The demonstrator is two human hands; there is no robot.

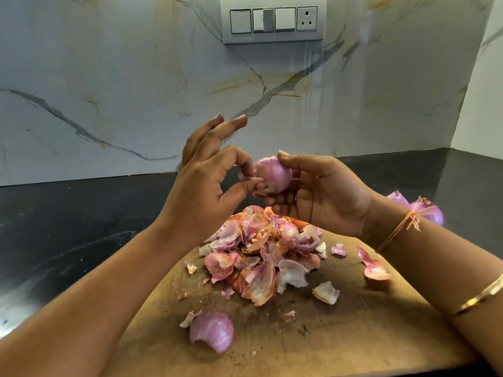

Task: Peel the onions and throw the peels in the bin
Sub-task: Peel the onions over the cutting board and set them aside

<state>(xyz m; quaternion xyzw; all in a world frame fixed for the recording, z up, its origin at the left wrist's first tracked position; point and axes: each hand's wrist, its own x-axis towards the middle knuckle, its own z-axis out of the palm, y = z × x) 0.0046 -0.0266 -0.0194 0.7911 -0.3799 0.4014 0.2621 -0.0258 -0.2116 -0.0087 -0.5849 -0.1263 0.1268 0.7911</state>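
Observation:
My right hand [321,194] cups a pale purple onion [273,174] above the wooden chopping board [353,330], thumb on top and fingers curled beneath. My left hand [206,183] pinches a flap of skin at the onion's left end between thumb and forefinger, the other fingers spread upward. A heap of pink and orange peels [261,251] lies on the board under the hands. A large curved purple peel [212,330] sits near the board's front.
Loose peel scraps [374,265] lie scattered on the board's right side. More purple onions [424,210] rest on the black countertop [68,227] behind my right wrist. A marble backsplash with a switch panel [273,20] rises behind. No bin is in view.

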